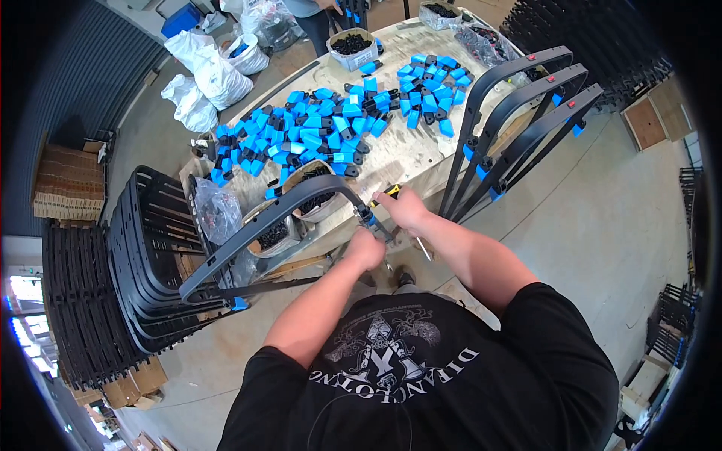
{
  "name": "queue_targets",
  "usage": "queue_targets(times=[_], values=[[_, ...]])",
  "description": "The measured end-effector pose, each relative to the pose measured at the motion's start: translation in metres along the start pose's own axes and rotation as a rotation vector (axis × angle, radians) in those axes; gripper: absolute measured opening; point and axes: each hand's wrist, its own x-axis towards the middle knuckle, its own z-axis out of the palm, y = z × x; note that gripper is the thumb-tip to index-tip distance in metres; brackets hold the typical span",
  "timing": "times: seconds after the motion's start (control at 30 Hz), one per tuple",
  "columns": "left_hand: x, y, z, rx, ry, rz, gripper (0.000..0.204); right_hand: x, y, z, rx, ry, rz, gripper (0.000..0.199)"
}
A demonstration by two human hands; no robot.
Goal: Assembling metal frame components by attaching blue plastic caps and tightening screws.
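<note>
Surface: we work at a pale, scuffed tabletop (406, 154) that runs away from us; its near edge lies just beyond our hands.
Room: a grey concrete floor (602, 225), a dark corrugated wall (68, 83) on the left, and white plastic sacks (210, 71) on the floor by the tabletop's far left corner.
Frame in hand: a black curved plastic frame (263, 222) lies across the tabletop's near edge. Its long axis runs from the lower left, off the tabletop, up to the right, where its bent end points at our hands.
Left hand: our left hand (366, 248) is closed into a fist just under the frame's right end; we cannot tell exactly what it grips.
Right hand: our right hand (406, 209) is wrapped round a yellow-and-black handled tool (387, 192), pressed to the frame end where a small blue piece (367, 217) sits.
Blue parts: blue-and-black plastic clips (316, 135) are heaped over the middle and far part of the tabletop, too many for us to count.
Finished frames: three black frames (526, 98) with blue clips lean against the tabletop's right edge.
Stack: black frames stacked flat (143, 263) stand on the floor at the left; the number is unclear.
Tubs: two pale tubs of black small parts (320, 199) sit near the near edge, and two more (352, 46) at the far end.
</note>
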Motion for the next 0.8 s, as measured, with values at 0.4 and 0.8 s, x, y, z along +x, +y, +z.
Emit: queue_targets(times=[0.4, 0.8], values=[[-0.019, 0.031, -0.017, -0.647, -0.232, -0.123, 0.015, 0.012, 0.025, -0.002, -0.004, 0.009, -0.067, 0.058], [0.011, 0.007, -0.022, -0.812, -0.166, -0.112, 0.02, 0.015, 0.011, -0.011, -0.032, -0.026, -0.026, 0.066]])
